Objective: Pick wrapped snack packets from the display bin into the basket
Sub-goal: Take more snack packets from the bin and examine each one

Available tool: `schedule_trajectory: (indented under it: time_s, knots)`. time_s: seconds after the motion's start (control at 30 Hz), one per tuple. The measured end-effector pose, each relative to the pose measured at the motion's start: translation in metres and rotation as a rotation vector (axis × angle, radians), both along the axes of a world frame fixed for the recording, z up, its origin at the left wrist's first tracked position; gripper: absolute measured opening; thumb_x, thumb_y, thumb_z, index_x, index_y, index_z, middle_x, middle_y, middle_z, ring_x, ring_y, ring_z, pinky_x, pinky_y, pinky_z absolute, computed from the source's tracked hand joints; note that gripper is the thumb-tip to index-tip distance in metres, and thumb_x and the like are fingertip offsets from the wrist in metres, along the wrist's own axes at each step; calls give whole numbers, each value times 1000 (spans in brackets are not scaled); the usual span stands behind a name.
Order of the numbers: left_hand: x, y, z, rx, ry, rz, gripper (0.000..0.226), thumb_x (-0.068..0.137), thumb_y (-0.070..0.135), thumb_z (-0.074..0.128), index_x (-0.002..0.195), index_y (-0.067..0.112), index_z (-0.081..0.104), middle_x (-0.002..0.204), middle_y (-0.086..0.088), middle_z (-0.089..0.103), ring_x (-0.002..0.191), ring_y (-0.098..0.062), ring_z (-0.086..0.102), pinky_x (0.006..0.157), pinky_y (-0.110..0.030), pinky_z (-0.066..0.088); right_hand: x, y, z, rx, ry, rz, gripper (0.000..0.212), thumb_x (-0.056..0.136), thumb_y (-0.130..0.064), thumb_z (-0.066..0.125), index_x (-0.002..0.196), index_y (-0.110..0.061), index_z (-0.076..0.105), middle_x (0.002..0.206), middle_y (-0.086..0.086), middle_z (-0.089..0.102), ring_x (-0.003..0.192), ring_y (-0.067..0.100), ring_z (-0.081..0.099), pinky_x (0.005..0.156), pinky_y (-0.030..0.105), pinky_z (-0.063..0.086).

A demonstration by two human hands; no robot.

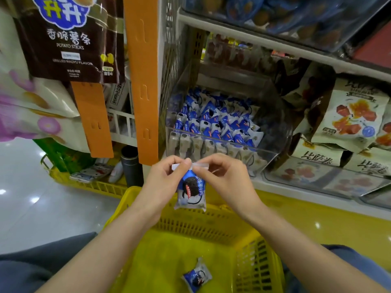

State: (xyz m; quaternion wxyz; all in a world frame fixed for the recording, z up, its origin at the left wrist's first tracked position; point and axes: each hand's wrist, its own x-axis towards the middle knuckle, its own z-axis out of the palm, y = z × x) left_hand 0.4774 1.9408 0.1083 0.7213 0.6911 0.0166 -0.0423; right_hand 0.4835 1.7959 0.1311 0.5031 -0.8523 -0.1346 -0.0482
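as hands [167, 178] [224, 178] pinch packet [191, 192], seemingly above basket [203, 228]

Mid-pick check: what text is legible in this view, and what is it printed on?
"香脆薯条": brown bag, top left.
"POTATO STICKS": same bag.
"GRILLED WAGYU FLAVOR": same bag, faint.
"比萨卷", seemingly: beige packs, right.
Blurred, unreadable: print on the held packet.
Too small to read: bin packets.
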Motion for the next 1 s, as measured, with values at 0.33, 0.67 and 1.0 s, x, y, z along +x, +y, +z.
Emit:
schedule_trajectory:
  time_s: [0.33, 0.67, 1.0]
  knots:
    - [-3, -7, -1, -71, 167, -59, 33, 76, 18, 71, 106, 14, 59, 93, -4, 71, 76, -11, 70, 69, -25, 58, 12, -12, 2, 326, 166, -209, 10, 91, -17, 56, 82, -15, 57, 85, 5, 66, 71, 9, 68, 55, 22, 55]
    - [7, 5, -4, 34, -52, 274, 11, 93, 14, 53, 86, 12, 61, 88, -7, 68, 84, -15, 64, 76, -24, 55, 9, -17, -6, 122, 598, 24, 9, 91, -11, 55, 86, -12, 49, 86, 10, 65, 70, 8, 65, 65, 18, 53]
    - [-6, -1, -7, 599, -474, 24, 11, 90, 14, 58, 82, 21, 56, 69, 10, 57, 68, -2, 54, 58, -12, 38, 1, -8, -12, -126, 51, 49, 14, 88, -33, 59, 100, -26, 64, 90, -11, 67, 83, 2, 61, 77, 25, 52]
